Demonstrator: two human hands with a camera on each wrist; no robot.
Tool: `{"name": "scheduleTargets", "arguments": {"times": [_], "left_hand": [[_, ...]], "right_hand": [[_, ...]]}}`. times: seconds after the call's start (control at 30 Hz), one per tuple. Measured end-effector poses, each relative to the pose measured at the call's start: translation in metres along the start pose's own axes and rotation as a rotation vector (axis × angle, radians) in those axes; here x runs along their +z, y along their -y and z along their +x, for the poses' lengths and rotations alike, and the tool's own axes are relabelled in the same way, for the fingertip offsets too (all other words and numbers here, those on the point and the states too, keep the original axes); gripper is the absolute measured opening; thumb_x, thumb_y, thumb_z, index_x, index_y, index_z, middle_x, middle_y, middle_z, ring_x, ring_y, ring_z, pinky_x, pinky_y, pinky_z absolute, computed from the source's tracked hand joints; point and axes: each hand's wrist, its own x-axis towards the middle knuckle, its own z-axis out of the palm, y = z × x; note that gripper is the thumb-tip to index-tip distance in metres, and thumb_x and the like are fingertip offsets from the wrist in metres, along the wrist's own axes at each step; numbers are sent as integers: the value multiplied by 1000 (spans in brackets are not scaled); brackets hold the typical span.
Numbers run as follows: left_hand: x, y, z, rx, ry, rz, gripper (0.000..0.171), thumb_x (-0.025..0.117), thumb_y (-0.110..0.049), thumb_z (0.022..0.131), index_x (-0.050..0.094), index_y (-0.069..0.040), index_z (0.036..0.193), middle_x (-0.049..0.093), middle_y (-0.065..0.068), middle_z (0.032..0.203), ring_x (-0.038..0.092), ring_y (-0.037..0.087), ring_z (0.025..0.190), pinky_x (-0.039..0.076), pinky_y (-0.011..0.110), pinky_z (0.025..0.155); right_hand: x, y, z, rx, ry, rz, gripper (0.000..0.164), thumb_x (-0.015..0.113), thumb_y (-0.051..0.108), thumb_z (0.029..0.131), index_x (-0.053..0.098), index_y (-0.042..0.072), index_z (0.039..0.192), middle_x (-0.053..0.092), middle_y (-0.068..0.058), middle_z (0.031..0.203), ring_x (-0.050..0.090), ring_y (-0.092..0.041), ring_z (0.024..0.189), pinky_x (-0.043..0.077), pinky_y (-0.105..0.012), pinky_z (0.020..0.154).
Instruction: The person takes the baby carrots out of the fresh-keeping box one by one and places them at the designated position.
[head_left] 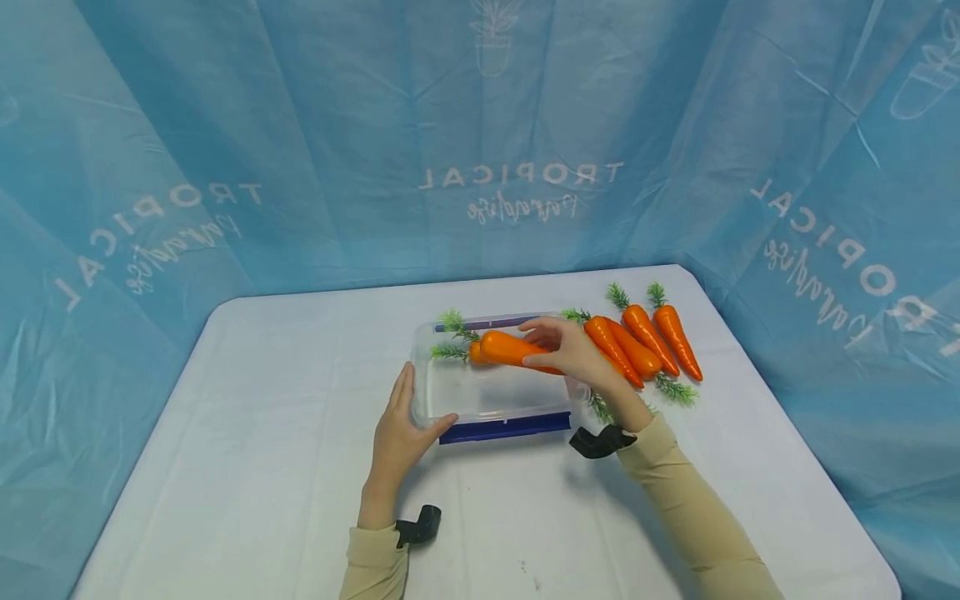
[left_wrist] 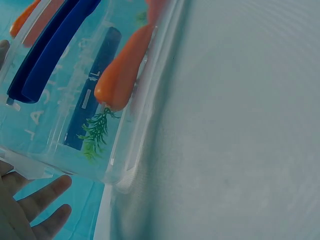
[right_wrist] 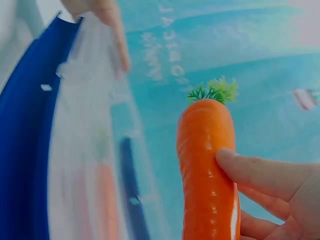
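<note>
A clear plastic box (head_left: 491,400) with blue side clips lies on the white table. My left hand (head_left: 401,433) rests at its near left corner, fingers straight along the left wall and thumb by the front rim. My right hand (head_left: 566,350) pinches an orange carrot (head_left: 513,350) with a green top between thumb and fingers, over the box. The right wrist view shows that carrot (right_wrist: 207,160) close up, its leafy end pointing away. Inside the box lies another carrot (left_wrist: 120,75), mostly hidden by the held one in the head view.
Right of the box lie several more carrots (head_left: 660,333), side by side, some with tops toward the back and others toward the front. Blue curtains (head_left: 337,167) with white lettering hang behind and beside the white table (head_left: 262,450).
</note>
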Motion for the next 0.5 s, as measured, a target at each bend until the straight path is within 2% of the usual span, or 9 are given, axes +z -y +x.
{"name": "scheduleTargets", "arguments": {"times": [0.17, 0.33, 0.5], "left_hand": [[1, 1, 0, 8, -2, 0, 106, 75, -52, 75, 17, -11, 153, 21, 10, 160, 29, 34, 143, 29, 53, 114], [0, 0, 0, 7, -9, 2, 106, 75, -52, 74, 18, -10, 153, 21, 12, 159, 29, 34, 144, 29, 52, 115], [1, 0, 0, -2, -3, -8, 106, 75, -51, 74, 18, -10, 153, 21, 10, 160, 28, 31, 144, 28, 51, 116]], "right_hand": [[-35, -5, -30, 76, -93, -22, 48, 74, 13, 82, 58, 2, 126, 65, -19, 117, 63, -32, 106, 56, -33, 86], [-63, -24, -63, 140, -171, -68, 49, 74, 15, 83, 58, 1, 127, 63, -21, 121, 60, -30, 108, 52, -16, 83], [-82, -49, -95, 192, -176, -81, 50, 73, 15, 84, 55, -2, 128, 61, -22, 122, 59, -7, 99, 49, -11, 82]]}}
